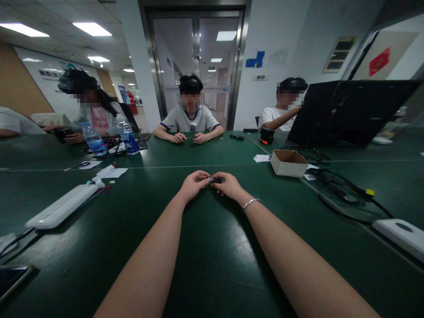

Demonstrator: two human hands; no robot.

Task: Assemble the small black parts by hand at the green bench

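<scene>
From my place I see my right hand [229, 185] closed on a small dark piece [217, 180], over the green table [212, 265]. My left hand [194, 184] meets its left end; whether it grips, I cannot tell. An open carton [288, 169] and tangled cables [344, 191] occupy the right side; a long white case [64, 206] and two bottles [128, 138], the left.

A dark green, glossy surface [208, 265] bears an open, pale cardboard box [288, 169], tangled black cables [342, 190] and, at left, a long white case [66, 205] and two blue-labelled clear plastic bottles [129, 138].
</scene>
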